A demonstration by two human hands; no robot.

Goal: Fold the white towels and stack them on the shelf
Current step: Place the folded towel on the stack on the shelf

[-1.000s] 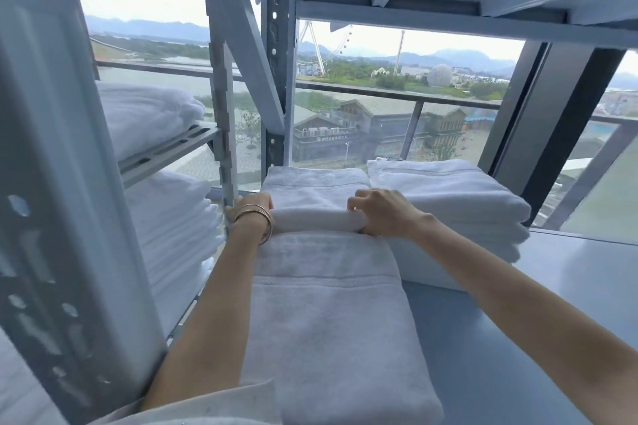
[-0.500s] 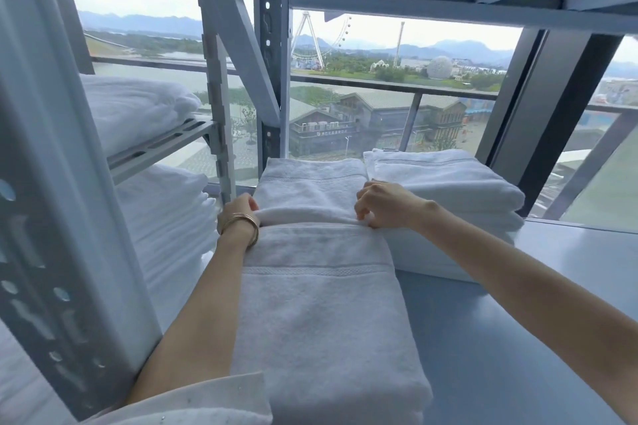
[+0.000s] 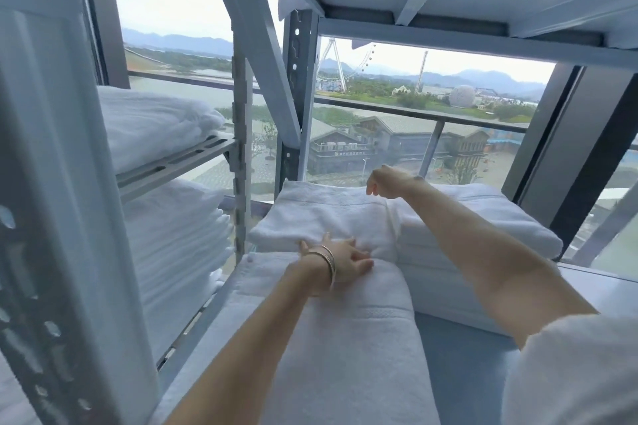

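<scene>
The fingers (image 3: 360,264) of the left hand (image 3: 343,257) are spread and lie flat on the near edge of the far towel (image 3: 328,214), just where it meets the near towel (image 3: 328,338). They press the cloth and pinch nothing. Thin bracelets (image 3: 329,264) sit on this wrist. The fingers (image 3: 371,187) of the right hand (image 3: 388,179) hang loosely curled and, as far as I can see, hold nothing. This hand hovers just above the far right corner of the same towel.

Both towels are folded and lie one behind the other on the blue-grey shelf (image 3: 466,355). At the right of the far towel, touching it, stands a higher pile of folded towels (image 3: 483,235). At the left, a neighbouring rack (image 3: 179,162) carries more white towels on two levels. A window (image 3: 397,114) is behind all of this.

I judge that the step in hand is to settle the far towel in its place. To do it well, the left hand should be kept flat and should push evenly, because soft cloth bunches easily, and small creases already show around the fingers. The right hand can come down on the far corner, to hold it square against the pile at the right. The near towel should not be dragged along.
</scene>
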